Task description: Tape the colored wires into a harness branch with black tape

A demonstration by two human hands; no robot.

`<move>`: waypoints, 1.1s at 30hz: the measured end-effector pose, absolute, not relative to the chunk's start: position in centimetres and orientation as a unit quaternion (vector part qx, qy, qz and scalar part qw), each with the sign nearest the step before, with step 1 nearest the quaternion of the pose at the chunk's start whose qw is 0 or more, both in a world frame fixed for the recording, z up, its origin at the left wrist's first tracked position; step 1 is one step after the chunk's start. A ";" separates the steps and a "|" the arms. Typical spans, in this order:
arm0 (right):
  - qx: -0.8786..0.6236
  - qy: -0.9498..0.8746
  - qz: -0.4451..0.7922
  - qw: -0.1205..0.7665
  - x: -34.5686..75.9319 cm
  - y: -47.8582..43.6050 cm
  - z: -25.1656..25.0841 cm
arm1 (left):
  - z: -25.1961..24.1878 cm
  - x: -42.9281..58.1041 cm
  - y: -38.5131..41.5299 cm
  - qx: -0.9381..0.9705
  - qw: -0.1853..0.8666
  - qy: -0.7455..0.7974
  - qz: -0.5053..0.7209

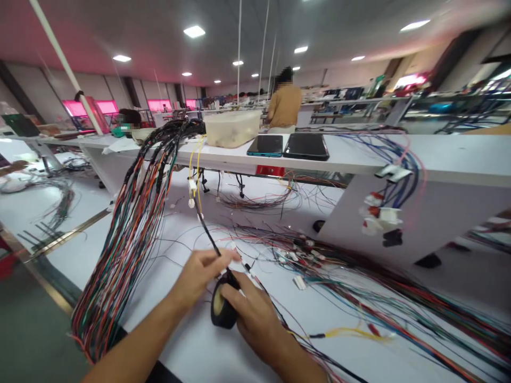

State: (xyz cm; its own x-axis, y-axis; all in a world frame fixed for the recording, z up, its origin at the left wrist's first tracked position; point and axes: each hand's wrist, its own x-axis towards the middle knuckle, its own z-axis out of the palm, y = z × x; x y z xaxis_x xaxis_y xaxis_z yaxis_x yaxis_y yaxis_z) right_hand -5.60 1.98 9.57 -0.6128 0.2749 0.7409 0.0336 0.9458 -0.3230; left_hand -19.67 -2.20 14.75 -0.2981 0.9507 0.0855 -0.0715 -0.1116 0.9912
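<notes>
Bright white ceiling lights (194,32), soft shadows, blurred, stretched outer edges.

You have room on the white table (154,290) between your left hand (202,276) and the thick multicoloured wire bundle (128,250), which blocks any pass further left. Straight ahead, a black cable (206,231) rises from just above the black tape roll (221,311) under your right hand (255,319). To the right, loose wires (359,287) and white connectors (299,282) spread across the table, so you would pass over them.
</notes>
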 end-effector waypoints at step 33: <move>-0.169 -0.918 0.106 0.342 -2.0 1.4 7.8 | 13.5 -16.5 -0.8 0.492 0.355 0.525 0.597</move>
State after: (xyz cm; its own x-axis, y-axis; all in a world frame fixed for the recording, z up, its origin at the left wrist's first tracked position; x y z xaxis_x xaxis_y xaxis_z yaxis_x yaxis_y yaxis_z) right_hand -1.98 1.37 7.82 -0.7088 0.3824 0.5927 0.2379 0.9206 -0.3096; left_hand -16.45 -0.80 13.46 -0.2647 0.9401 0.2149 0.0918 -0.1972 0.9760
